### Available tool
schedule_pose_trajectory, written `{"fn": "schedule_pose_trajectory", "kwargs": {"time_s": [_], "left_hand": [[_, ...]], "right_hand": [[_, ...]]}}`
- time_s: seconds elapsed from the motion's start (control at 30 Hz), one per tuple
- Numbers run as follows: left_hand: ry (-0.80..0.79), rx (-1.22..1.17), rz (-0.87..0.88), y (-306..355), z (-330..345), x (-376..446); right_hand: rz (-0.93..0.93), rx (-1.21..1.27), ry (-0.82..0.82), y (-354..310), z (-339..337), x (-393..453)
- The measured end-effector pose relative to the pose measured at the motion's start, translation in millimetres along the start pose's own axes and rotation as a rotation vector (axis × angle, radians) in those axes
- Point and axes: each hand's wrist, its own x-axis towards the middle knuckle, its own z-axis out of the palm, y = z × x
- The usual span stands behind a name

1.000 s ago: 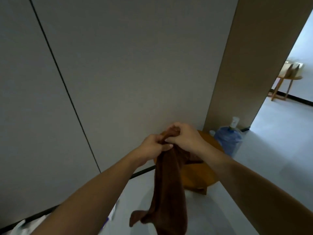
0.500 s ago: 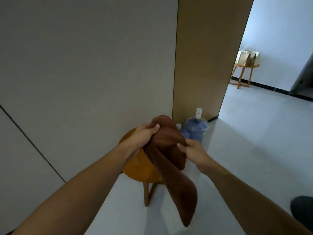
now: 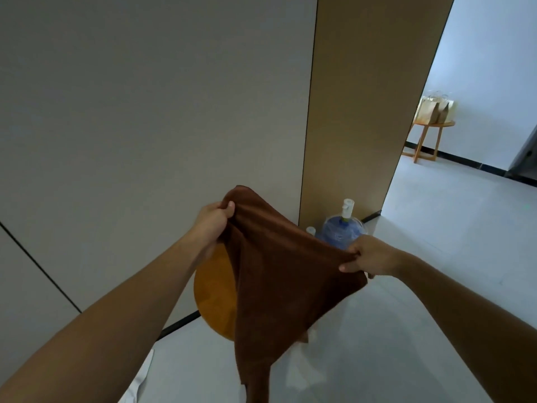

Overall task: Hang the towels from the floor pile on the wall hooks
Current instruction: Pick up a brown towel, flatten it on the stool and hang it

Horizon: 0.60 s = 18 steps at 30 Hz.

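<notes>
Grey wall (image 3: 145, 112) fills the frame's left and centre; no hooks in view. Brown towel (image 3: 284, 280), lower centre, is spread between left hand (image 3: 213, 225) and right hand (image 3: 369, 257), each grip pinching an edge. Hanging remains undone.

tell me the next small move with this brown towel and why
Probably lift the brown towel and turn toward the hooks. The left hand and right hand each grip its top edge, already spread, and no hook shows on the wall in view.
</notes>
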Motion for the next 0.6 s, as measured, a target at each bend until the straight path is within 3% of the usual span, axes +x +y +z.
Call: {"fn": "schedule_pose_trajectory", "kwargs": {"time_s": [0.17,0.3,0.4,0.6], "left_hand": [[0.03,-0.037,0.022,13.2,-29.7,51.5],[0.027,-0.002,0.008,21.6,-59.2,89.6],[0.021,0.015,-0.013,27.4,-79.7,116.6],[0.053,-0.033,-0.015,37.8,-105.7,167.4]], "right_hand": [[0.073,0.275,0.168,-6.5,-32.9,57.4],[0.044,0.829,0.339,-39.5,-54.2,96.1],[-0.008,1.174,0.309,-71.0,-68.6,127.1],[-0.063,1.283,0.253,-107.9,-92.5,202.4]]}}
